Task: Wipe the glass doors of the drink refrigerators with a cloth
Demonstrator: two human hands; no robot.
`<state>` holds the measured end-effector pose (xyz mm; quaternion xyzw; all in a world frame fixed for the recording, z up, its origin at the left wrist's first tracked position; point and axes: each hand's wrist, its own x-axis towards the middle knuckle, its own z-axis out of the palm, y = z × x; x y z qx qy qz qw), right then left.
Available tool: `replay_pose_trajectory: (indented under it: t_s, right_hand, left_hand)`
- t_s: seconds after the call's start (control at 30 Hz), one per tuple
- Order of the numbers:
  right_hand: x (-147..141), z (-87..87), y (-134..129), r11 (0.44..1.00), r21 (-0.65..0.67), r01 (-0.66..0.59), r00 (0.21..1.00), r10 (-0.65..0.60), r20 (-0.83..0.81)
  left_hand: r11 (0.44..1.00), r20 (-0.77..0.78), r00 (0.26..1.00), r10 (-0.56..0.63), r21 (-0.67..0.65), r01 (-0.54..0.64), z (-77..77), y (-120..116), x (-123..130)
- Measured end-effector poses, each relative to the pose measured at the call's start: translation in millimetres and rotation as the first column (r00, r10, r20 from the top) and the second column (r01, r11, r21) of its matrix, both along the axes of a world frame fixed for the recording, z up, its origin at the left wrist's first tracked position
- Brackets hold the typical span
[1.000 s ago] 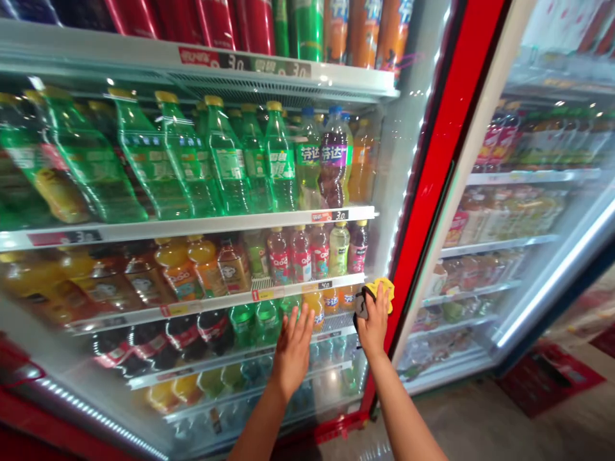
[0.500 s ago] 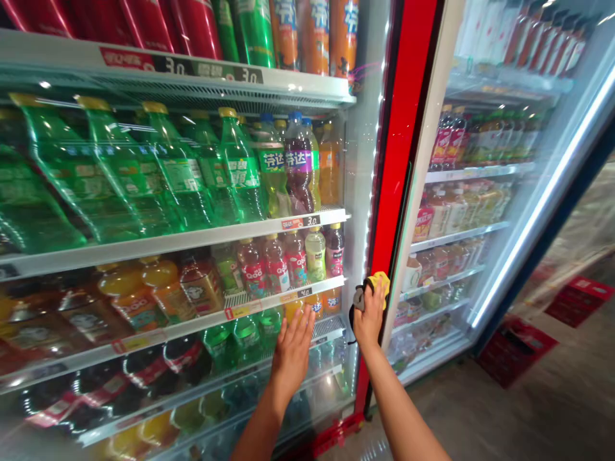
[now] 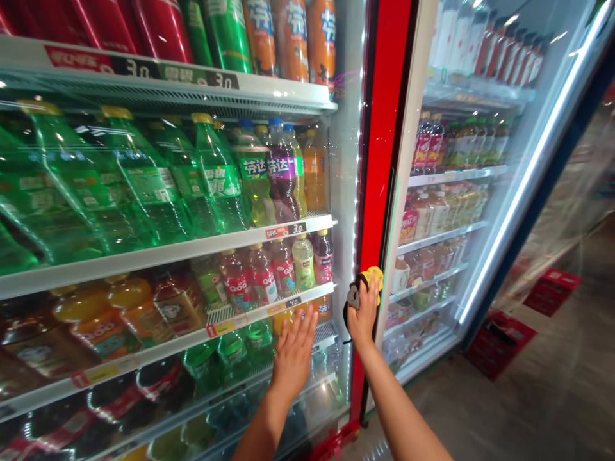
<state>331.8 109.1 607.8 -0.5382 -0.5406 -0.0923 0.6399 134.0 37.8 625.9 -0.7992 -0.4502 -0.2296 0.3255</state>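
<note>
My right hand [image 3: 364,320] is closed on a yellow and grey cloth [image 3: 374,279], pressing it to the red door frame [image 3: 382,160] of a drinks fridge. Dark edging and a thin strap hang from the cloth. To its left, my left hand [image 3: 294,355] lies stretched out with its palm toward the glass, apparently touching it; it holds nothing. Behind the glass near its fingertips runs a white shelf edge with a price tag [image 3: 293,301]. Small pink-labelled bottles [image 3: 235,282] stand on that shelf.
Large green bottles [image 3: 216,182] and orange cans [image 3: 294,38] fill higher shelves. On the right stands a second lit fridge with bottles [image 3: 427,144]. Red boxes [image 3: 500,342] sit on the grey floor [image 3: 473,410] past it.
The view has shifted, so the fridge shelves and frame appear farther left. Both hands have slid slightly right across the fridge front, the cloth still in my right hand.
</note>
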Motion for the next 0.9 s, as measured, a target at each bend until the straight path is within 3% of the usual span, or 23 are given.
replay_pose_trajectory:
  t_s: [0.07, 0.13, 0.2, 0.33, 0.4, 0.47, 0.6, 0.67, 0.73, 0.83, 0.9]
  right_hand:
    - [-3, -13.5, -4, 1.0, -0.004, 0.003, 1.0, -0.003, 0.021]
    - [-2, -10.1, -3, 1.0, 0.003, 0.024, 0.999, -0.024, 0.022]
    - [2, 14.4, 5, 0.998, 0.035, 0.057, 0.998, -0.057, 0.011]
    - [5, 85.1, 20, 0.986, 0.134, 0.098, 0.995, -0.102, 0.021]
    - [0, 100.2, 20, 0.983, 0.161, 0.088, 0.993, -0.1, 0.065]
    - [-7, 91.9, 12, 0.984, 0.169, 0.052, 0.987, -0.077, 0.143]
    - [-8, 47.6, -5, 0.991, 0.129, -0.024, 0.952, -0.016, 0.304]
    - [-4, 44.4, -5, 0.993, 0.119, -0.006, 0.953, -0.03, 0.301]
    - [-1, 62.7, 0, 0.991, 0.13, 0.026, 0.968, -0.057, 0.246]
    - [-6, 106.3, 10, 0.988, 0.149, 0.049, 0.985, -0.072, 0.158]
    - [-15, 122.2, 10, 0.986, 0.161, 0.044, 0.986, -0.068, 0.151]
  left_hand:
    - [1.0, 0.002, 1.0, 0.0, -0.001, 0.0, 1.2, -1, 0]
    - [1.0, 0.002, 1.0, 0.006, 0.004, -0.006, 4.4, -2, -2]
    - [1.0, 0.008, 1.0, 0.019, 0.02, -0.019, 10.2, -3, -4]
    - [0.997, 0.042, 0.998, 0.043, 0.07, -0.045, 25.8, -3, -6]
    - [0.995, 0.053, 0.997, 0.049, 0.082, -0.053, 32.1, -4, -7]
    - [0.995, 0.06, 0.997, 0.055, 0.083, -0.06, 36.1, -6, -8]
    - [0.994, 0.075, 0.995, 0.057, 0.085, -0.064, 40.3, -12, -17]
    - [0.994, 0.079, 0.996, 0.05, 0.095, -0.058, 43.1, -14, -23]
    - [0.994, 0.085, 0.996, 0.042, 0.101, -0.051, 47.4, -17, -28]
    - [0.993, 0.108, 0.993, 0.044, 0.1, -0.055, 54.7, -19, -30]
    - [0.992, 0.124, 0.991, 0.056, 0.104, -0.069, 58.4, -21, -31]
